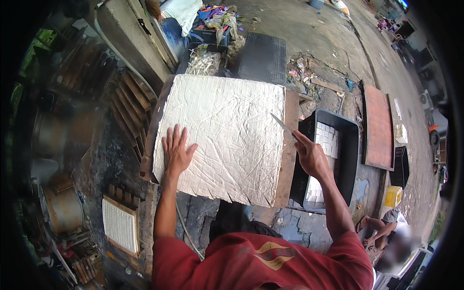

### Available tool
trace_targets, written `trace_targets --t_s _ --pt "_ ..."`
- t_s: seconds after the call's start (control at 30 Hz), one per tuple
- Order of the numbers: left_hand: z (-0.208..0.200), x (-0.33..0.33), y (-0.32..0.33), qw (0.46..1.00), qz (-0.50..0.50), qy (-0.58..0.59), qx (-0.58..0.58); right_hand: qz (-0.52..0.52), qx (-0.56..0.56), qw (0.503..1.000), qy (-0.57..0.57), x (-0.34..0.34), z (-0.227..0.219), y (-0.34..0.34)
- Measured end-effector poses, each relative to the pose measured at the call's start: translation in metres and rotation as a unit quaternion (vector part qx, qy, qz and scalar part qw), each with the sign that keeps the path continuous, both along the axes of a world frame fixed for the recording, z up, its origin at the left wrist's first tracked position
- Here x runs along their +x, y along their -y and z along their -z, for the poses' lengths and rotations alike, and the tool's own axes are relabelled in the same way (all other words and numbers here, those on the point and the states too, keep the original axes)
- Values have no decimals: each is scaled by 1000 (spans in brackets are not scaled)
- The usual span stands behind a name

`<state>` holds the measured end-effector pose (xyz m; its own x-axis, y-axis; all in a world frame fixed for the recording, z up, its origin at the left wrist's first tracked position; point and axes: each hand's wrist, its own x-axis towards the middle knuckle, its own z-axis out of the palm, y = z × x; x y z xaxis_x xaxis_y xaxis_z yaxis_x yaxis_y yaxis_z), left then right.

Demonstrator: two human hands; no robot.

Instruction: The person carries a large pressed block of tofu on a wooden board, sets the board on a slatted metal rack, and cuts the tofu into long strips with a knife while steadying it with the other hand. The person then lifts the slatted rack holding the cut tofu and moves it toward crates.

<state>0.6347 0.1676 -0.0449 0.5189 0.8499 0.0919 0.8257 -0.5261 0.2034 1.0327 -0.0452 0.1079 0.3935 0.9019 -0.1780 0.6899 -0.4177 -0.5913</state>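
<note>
A large white slab of what looks like tofu, its top creased all over, lies on a brown wooden board in front of me. Short slits run along its near edge. My left hand rests flat on the slab's left side, fingers spread, holding nothing. In my right hand, closed around the handle, is a knife; its blade points far-left over the slab's right edge. Whether the blade touches the slab I cannot tell. Just right of the board, partly behind my right forearm, stands a black crate with white blocks inside.
A reddish board lies beyond the crate. Behind the slab are a dark plastic crate and a bin of white scraps. A ribbed white slab in a wooden frame sits lower left. Another person crouches at lower right.
</note>
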Motion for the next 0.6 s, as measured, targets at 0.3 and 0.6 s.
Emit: trace_targets --t_s 0.3,0.6 --pt "-14 1 -7 999 4 -21 -44 -50 73 995 47 -16 112 -217" --pt "-9 5 -16 999 5 -14 -37 -88 26 991 97 0 85 -179"
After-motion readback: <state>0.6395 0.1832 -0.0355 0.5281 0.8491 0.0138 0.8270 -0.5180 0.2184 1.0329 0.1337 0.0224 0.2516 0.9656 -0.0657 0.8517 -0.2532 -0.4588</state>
